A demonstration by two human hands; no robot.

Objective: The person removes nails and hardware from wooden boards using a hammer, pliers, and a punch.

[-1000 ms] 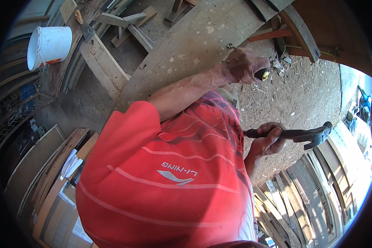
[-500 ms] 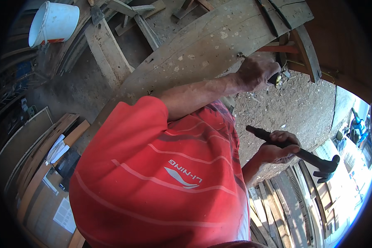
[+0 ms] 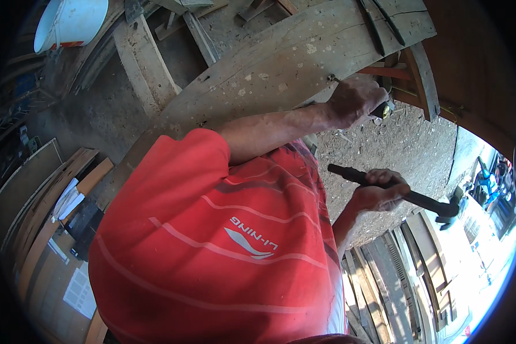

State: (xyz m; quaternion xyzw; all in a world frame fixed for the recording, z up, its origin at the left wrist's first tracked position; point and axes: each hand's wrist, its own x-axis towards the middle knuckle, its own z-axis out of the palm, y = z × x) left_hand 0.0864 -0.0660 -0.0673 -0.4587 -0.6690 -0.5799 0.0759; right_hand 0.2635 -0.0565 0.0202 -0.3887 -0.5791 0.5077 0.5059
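My left hand (image 3: 355,103) is closed around a short dark tool (image 3: 379,109) with a yellowish end, beside the edge of a worn wooden plank (image 3: 258,86). The fingers hide most of this tool, so I cannot tell its kind. A small dark tip (image 3: 332,78) shows on the plank beside that hand. Lower and to the right, my right hand (image 3: 382,192) grips a claw hammer (image 3: 424,200) partway along its dark handle. The hammer head points right, apart from the plank and from my left hand.
Two dark, slim tools (image 3: 378,26) lie on the plank's far end. A brown wooden panel (image 3: 470,74) stands at the upper right. Boards (image 3: 378,281) are stacked at the lower right. A white bucket (image 3: 71,26) sits at the upper left, with timber below it.
The right hand and hammer have shifted slightly up and left, with the hammer head swinging upward. My left hand keeps its grip almost in place. The whole view has shifted a little.
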